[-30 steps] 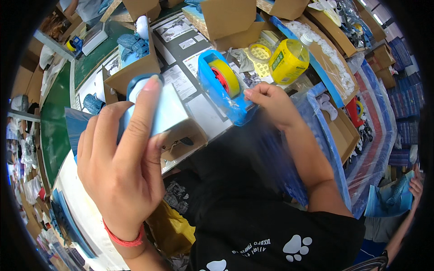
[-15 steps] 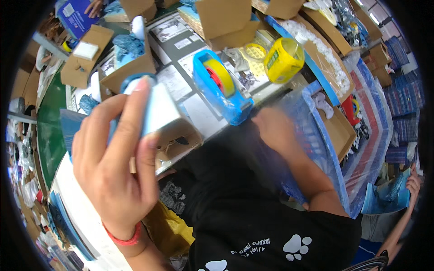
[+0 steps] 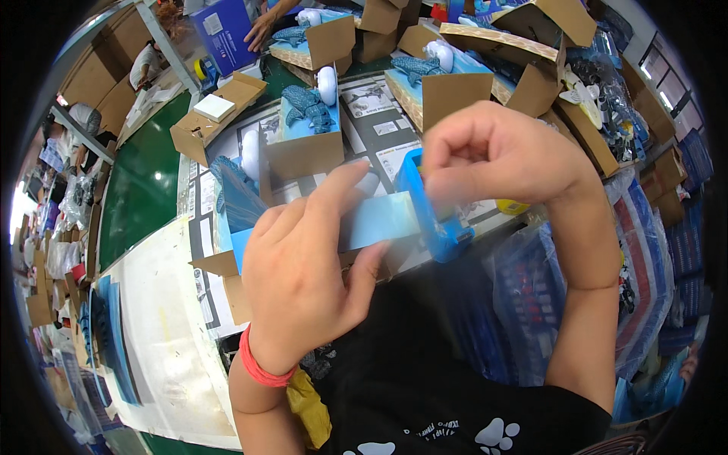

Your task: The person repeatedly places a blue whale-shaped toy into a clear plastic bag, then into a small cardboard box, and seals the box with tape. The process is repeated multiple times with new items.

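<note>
My left hand (image 3: 299, 265), with a red band at the wrist, grips a light-blue box (image 3: 383, 220) between thumb and fingers. The box has brown cardboard inner sides and reaches to the blue tape dispenser (image 3: 440, 235). Over that dispenser my right hand (image 3: 497, 159) is closed, its fingers curled and the tips blurred. Whatever the right fingers pinch cannot be made out, and the hand covers the tape roll. Left of the box, an open cardboard box (image 3: 307, 155) holds a dark-blue spotted sea-animal figure (image 3: 307, 108) and a white round part.
More open boxes (image 3: 455, 98) with similar figures stand along the back. Printed sheets (image 3: 371, 114) cover the table. A small piece of yellow (image 3: 513, 206) shows below my right wrist. Plastic-wrapped material (image 3: 523, 280) is at the right. A co-worker's hand (image 3: 262, 30) is at the far side.
My right hand has risen from beside the table edge to the tape dispenser. My left hand has brought the light-blue box rightward, close to the dispenser. The view has also shifted.
</note>
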`<control>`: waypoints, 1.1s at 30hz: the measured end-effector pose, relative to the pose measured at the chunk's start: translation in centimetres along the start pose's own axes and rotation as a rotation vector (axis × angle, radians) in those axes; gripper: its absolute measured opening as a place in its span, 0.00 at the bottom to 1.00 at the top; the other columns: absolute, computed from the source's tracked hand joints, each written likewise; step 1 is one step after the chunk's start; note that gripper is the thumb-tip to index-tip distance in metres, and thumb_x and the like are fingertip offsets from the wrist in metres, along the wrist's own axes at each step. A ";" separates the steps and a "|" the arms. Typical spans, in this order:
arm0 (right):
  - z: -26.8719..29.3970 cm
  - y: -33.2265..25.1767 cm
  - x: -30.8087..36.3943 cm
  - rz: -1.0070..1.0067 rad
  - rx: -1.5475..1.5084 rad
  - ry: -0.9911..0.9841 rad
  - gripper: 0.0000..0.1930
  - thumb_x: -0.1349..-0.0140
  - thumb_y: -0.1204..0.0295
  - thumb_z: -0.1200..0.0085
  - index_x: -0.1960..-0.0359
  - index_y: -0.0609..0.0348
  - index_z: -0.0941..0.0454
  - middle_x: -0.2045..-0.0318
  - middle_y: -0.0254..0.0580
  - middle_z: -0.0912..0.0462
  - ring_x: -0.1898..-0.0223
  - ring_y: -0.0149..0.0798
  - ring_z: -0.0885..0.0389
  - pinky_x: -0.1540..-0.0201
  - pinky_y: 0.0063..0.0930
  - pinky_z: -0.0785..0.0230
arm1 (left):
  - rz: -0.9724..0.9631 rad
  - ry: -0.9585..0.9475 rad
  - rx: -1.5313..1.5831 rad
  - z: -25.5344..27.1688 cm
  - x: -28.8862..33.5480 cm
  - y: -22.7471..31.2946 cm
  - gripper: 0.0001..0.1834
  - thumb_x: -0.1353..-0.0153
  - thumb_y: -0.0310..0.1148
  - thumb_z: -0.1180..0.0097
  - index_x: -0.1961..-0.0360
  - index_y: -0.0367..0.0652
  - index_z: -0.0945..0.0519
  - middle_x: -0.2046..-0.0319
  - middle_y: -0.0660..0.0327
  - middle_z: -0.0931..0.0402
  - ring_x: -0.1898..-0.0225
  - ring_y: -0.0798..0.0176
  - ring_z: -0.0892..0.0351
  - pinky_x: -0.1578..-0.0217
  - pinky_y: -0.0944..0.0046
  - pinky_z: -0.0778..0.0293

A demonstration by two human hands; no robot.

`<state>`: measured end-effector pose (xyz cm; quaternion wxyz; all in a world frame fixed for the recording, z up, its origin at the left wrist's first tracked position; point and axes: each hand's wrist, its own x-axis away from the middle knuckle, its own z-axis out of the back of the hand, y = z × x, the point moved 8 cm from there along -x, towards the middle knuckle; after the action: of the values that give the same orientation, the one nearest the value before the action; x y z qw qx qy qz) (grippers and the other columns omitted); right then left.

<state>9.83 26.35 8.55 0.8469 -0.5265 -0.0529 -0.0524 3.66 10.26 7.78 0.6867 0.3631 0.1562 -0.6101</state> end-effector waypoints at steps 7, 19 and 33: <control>-1.8 1.1 -1.4 -0.108 0.189 -0.107 0.08 0.38 0.70 0.33 0.70 0.62 0.17 0.74 0.27 0.18 0.72 0.20 0.24 0.69 0.18 0.32 | -0.043 0.105 0.045 0.1 0.5 -0.1 0.32 0.54 0.29 0.31 0.44 0.38 0.23 0.62 0.58 0.18 0.67 0.54 0.21 0.62 0.60 0.29; -3.2 5.5 -0.7 -0.020 -0.202 -0.053 0.20 0.37 0.52 0.34 0.73 0.58 0.17 0.76 0.29 0.22 0.71 0.24 0.27 0.67 0.24 0.34 | -0.160 0.085 -0.046 -0.5 0.8 0.6 0.23 0.53 0.31 0.34 0.51 0.50 0.19 0.59 0.60 0.18 0.66 0.57 0.20 0.63 0.61 0.29; -7.4 12.8 -3.1 0.024 -0.750 0.136 0.20 0.33 0.49 0.40 0.61 0.53 0.27 0.75 0.24 0.29 0.78 0.19 0.36 0.76 0.15 0.44 | -0.274 0.148 -0.290 -0.3 1.6 0.6 0.28 0.52 0.34 0.37 0.45 0.61 0.15 0.57 0.60 0.19 0.64 0.60 0.21 0.65 0.63 0.27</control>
<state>8.85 25.49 -6.46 0.5974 -0.7959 0.0326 -0.0928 4.63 9.31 6.75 0.6291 0.2795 0.3402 -0.6406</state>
